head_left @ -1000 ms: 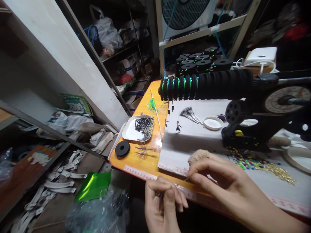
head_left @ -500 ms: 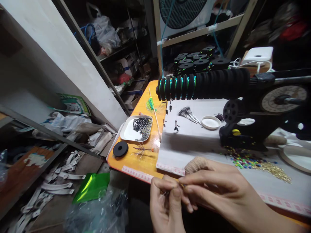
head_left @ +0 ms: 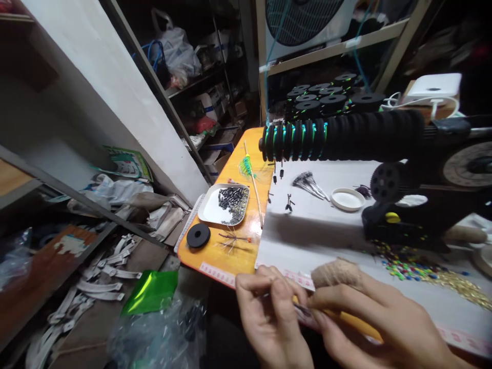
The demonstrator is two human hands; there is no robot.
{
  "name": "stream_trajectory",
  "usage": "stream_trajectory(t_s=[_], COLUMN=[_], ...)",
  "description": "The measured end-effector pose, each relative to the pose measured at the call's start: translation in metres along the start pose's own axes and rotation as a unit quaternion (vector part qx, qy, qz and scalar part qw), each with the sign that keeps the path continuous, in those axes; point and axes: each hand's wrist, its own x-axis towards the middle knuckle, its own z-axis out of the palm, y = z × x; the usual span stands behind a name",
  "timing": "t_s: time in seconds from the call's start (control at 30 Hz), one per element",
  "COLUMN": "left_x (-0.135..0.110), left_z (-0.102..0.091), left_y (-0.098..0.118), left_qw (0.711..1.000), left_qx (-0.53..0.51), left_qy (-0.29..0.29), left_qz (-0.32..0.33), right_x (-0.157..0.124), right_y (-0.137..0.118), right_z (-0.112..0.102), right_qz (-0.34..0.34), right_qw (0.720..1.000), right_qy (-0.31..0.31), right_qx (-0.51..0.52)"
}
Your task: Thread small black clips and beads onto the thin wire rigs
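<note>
My left hand (head_left: 271, 315) and my right hand (head_left: 378, 328) meet at the near edge of the orange table (head_left: 230, 256). Both pinch the same tiny thin piece (head_left: 302, 308) between fingertips; it is too small to name. A wrapped tan band covers my right index finger (head_left: 337, 273). Just beyond lies the white mat (head_left: 319, 233). A pile of coloured and gold beads (head_left: 418, 270) lies right of my hands.
A black winding machine (head_left: 407, 205) carries a row of foam spools (head_left: 342, 136) over the mat. A white tray of small black parts (head_left: 215, 207), a black disc (head_left: 198, 236), a white lid (head_left: 347, 199) and a thin stick (head_left: 254, 189) lie on the table. Cluttered shelves stand left.
My hands came together from slightly apart and dropped lower toward me; the fingertips now pinch at one spot. The view shifted a little to the left.
</note>
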Motion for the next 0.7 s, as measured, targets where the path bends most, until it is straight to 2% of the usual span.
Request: stream_trajectory(t_s=[0.13, 0.23, 0.27, 0.3, 0.4, 0.47, 0.6, 0.7], left_x=[0.040, 0.092, 0.111, 0.130, 0.182, 0.206, 0.229, 0.234], left_z=[-0.008, -0.024, -0.028, -0.031, -0.033, -0.028, -0.017, -0.011], left_y=[0.026, 0.046, 0.050, 0.053, 0.052, 0.045, 0.024, 0.012], left_qw=[0.997, 0.989, 0.969, 0.925, 0.846, 0.792, 0.683, 0.616], left_qx=[-0.001, 0.111, 0.200, 0.323, 0.456, 0.521, 0.623, 0.666], left_qy=[0.021, -0.062, -0.115, -0.176, -0.273, -0.319, -0.382, -0.419], left_qz=[0.069, 0.075, 0.086, 0.092, 0.039, 0.020, 0.019, 0.010], right_x=[0.000, 0.002, 0.003, 0.003, 0.004, 0.005, 0.006, 0.006], right_y=[0.004, 0.005, 0.005, 0.005, 0.006, 0.006, 0.004, 0.004], right_z=[-0.004, -0.005, -0.005, -0.004, -0.003, -0.003, -0.001, -0.001], right_qz=[0.022, 0.039, 0.042, 0.046, 0.048, 0.048, 0.046, 0.040], right_qw=[0.998, 0.998, 0.997, 0.997, 0.998, 0.998, 0.998, 0.999], right_qy=[0.057, 0.057, 0.054, 0.050, 0.022, 0.017, 0.029, 0.024], right_qx=[-0.019, 0.013, 0.023, 0.029, 0.026, 0.021, 0.019, 0.018])
